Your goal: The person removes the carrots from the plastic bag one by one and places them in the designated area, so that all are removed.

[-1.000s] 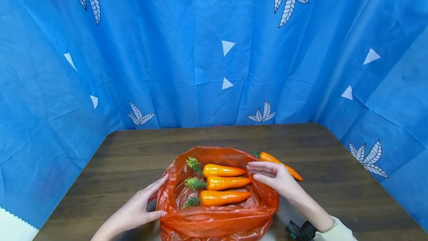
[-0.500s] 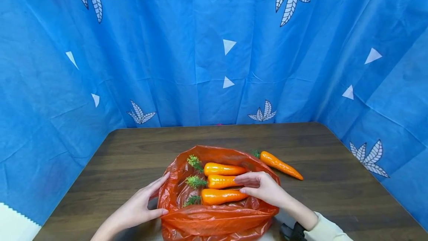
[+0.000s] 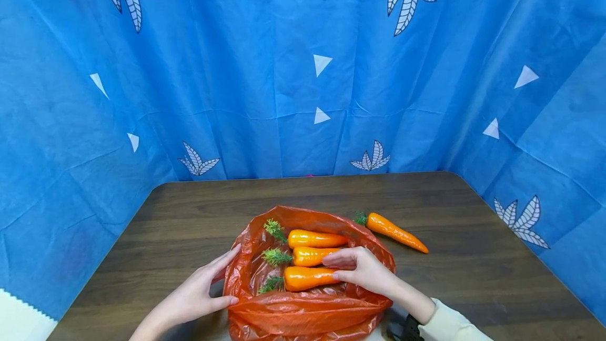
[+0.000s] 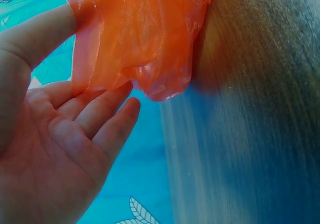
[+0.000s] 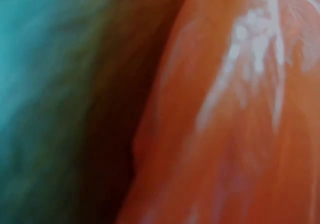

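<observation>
A crinkled red-orange plastic bag (image 3: 307,320) lies with its mouth spread wide, facing up. Inside are three glossy carrots with leafy green tops pointing left: a far carrot (image 3: 314,239), a middle carrot (image 3: 307,257) and a near carrot (image 3: 307,279). My left hand (image 3: 199,291) rests against the bag's left side, thumb and fingers spread apart and touching its rim; the left wrist view shows the palm (image 4: 60,149) and fairly straight fingers at the plastic. My right hand (image 3: 362,270) reaches into the bag, fingers over the middle carrot's tip and thumb at the near carrot's tip.
Another carrot (image 3: 397,233) lies on the dark wooden table (image 3: 189,225), just beyond the bag's right rim. A blue patterned curtain (image 3: 303,67) surrounds the table's back and sides. Bag plastic (image 5: 240,134) fills much of the right wrist view, blurred.
My right hand has moved left and slightly nearer, from the bag's right rim to over the carrot tips inside. The left hand and the carrots have stayed in place.
</observation>
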A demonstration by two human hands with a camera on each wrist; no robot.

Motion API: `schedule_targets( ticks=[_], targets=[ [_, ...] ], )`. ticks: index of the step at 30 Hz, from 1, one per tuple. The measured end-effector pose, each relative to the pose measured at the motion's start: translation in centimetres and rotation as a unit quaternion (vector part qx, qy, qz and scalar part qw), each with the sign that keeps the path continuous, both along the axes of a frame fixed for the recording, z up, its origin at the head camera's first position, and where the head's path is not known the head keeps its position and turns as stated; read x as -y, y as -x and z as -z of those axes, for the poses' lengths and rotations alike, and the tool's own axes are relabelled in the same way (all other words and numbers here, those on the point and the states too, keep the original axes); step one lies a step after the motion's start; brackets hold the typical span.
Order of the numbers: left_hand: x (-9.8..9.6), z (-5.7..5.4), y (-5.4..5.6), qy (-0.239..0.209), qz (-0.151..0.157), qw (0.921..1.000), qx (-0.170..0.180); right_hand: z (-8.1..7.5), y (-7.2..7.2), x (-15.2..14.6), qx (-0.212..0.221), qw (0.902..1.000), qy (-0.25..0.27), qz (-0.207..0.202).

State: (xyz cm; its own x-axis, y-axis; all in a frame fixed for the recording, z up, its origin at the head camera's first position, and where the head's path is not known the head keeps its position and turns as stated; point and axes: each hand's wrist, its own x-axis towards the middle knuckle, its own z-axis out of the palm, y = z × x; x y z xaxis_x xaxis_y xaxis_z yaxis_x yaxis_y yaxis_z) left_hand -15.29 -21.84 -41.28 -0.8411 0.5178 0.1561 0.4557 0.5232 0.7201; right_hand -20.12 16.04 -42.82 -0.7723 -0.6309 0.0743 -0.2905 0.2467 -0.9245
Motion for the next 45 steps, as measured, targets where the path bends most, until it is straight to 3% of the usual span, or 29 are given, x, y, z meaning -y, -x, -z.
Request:
schedule_targets(
  ticks=[6, 22, 30, 45],
  targets=[
    [0.0, 0.1, 0.0, -0.003, 0.001, 1.0000, 0.003, 0.3, 0.4, 0.6, -0.047, 0.9983, -0.032, -0.016],
    [0.1, 0.1, -0.1, -0.005, 0.001, 0.9999, 0.012, 1.0, 0.6, 1.3, -0.079, 0.9920, -0.094, -0.029],
    [0.2, 0.0, -0.1, -0.028, 0.002, 0.9994, 0.020, 1.4, 0.7, 1.3, -0.108, 0.9881, -0.103, -0.038],
    [0.3, 0.0, -0.2, -0.026, 0.002, 0.9992, 0.029, 1.3, 0.5, 1.2, -0.086, 0.9927, -0.080, -0.028]
  ],
)
